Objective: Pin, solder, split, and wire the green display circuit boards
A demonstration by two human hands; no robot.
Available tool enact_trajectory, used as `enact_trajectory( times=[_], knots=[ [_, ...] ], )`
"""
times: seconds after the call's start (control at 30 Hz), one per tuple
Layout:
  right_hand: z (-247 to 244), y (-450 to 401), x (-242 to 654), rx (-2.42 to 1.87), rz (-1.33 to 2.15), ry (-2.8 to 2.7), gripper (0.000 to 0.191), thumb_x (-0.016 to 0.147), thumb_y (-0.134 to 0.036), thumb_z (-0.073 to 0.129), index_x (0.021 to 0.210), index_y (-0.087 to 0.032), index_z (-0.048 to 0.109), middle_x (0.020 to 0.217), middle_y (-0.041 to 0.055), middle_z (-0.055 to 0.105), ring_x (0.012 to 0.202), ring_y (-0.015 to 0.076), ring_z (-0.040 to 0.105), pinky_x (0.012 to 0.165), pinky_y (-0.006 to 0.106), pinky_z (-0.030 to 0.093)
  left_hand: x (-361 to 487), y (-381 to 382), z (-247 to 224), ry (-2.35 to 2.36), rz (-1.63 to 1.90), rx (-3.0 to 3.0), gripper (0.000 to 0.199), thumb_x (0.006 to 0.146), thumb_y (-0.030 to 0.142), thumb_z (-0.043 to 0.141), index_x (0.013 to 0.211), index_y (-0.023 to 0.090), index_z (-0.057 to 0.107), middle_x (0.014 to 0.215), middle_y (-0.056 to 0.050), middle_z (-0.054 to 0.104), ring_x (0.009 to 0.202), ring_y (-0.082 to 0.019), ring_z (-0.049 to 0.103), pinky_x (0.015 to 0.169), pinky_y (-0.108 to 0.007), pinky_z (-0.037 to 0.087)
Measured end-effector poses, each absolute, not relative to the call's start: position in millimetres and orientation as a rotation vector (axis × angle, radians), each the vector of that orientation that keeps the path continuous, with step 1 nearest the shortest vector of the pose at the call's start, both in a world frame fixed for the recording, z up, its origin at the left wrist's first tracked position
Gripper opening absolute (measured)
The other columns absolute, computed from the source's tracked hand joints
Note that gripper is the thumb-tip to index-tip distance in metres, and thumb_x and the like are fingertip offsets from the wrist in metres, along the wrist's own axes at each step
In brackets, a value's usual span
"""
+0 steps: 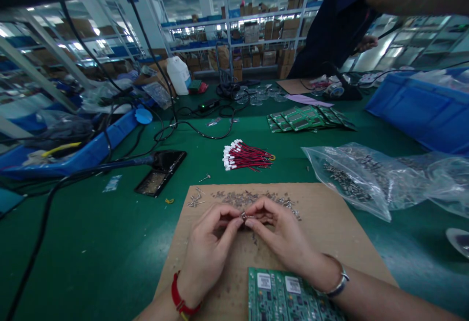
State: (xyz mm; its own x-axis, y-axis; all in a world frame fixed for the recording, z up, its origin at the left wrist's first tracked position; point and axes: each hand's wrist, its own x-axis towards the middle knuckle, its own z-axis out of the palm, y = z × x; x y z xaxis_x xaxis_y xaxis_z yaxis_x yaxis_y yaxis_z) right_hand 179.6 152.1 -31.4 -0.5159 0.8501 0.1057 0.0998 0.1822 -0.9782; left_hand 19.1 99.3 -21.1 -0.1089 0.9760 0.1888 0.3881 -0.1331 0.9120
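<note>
Over a brown cardboard sheet (pixel 344 223), my left hand (pixel 212 243) and my right hand (pixel 280 233) meet at their fingertips. Both pinch a small metal part (pixel 245 216), whose details are too small to make out. Just beyond the fingers lie many small metal pieces (pixel 238 198), with a few pin-like ones (pixel 196 198) at the sheet's upper left. A green circuit board (pixel 278 294) with white labels rests on the cardboard, partly beneath my right forearm.
Red-black wires with white connectors (pixel 245 156) lie beyond the cardboard. Stacked green boards (pixel 311 118), a bag of metal parts (pixel 348 177) and a blue bin (pixel 421 108) are to the right. A black tray (pixel 161 172) and cables are left. A person (pixel 337 23) stands across the table.
</note>
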Motion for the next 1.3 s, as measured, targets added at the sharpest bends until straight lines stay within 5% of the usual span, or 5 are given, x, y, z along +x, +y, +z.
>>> enact_trajectory(
  times=[0.4,0.6,0.9,1.13,1.3],
  knots=[
    [-30.6,150.7,179.0,-0.929,1.329,-1.803,0.006,0.087,-0.026,0.056,0.088,-0.021,0.058,0.079,-0.0009,0.064,0.072,0.0118,0.061,0.066,0.026,0.050,23.0,103.8,-8.2,1.469,1.321,1.252,0.009,0.077,0.021,0.064,0.082,0.021,0.058,0.074,0.005,0.063,0.066,-0.006,0.062,0.060,-0.014,0.051],
    [-30.2,150.7,178.3,-0.885,1.381,-1.687,0.006,0.086,-0.025,0.057,0.089,-0.021,0.058,0.082,-0.0002,0.064,0.076,0.0121,0.062,0.069,0.026,0.051,17.3,101.2,-14.4,1.532,1.247,1.452,0.007,0.081,0.027,0.062,0.087,0.023,0.063,0.086,0.003,0.066,0.079,-0.010,0.064,0.071,-0.019,0.052],
    [-28.7,153.7,179.9,-0.882,1.168,-1.801,0.005,0.084,-0.018,0.060,0.082,-0.022,0.063,0.082,-0.0012,0.066,0.078,0.0125,0.061,0.070,0.028,0.049,13.5,102.6,-5.5,1.661,1.058,1.997,0.011,0.088,0.022,0.053,0.079,0.020,0.058,0.073,0.002,0.060,0.069,-0.010,0.056,0.062,-0.022,0.042],
    [-31.7,154.2,178.2,-0.887,1.408,-1.664,0.004,0.082,-0.024,0.062,0.085,-0.021,0.064,0.083,0.0012,0.068,0.078,0.0141,0.064,0.072,0.030,0.051,12.3,104.9,-4.5,1.632,1.023,1.948,0.027,0.092,0.027,0.045,0.068,0.019,0.054,0.064,0.002,0.052,0.062,-0.011,0.051,0.057,-0.023,0.038],
    [-29.2,156.8,175.6,-0.812,1.740,-1.340,0.013,0.080,-0.030,0.065,0.084,-0.019,0.061,0.077,0.0009,0.066,0.072,0.0107,0.063,0.068,0.024,0.051,18.4,100.5,-8.0,1.422,1.131,1.444,0.025,0.095,0.029,0.036,0.115,0.025,0.050,0.099,-0.001,0.064,0.088,-0.012,0.062,0.080,-0.025,0.049]
  ],
)
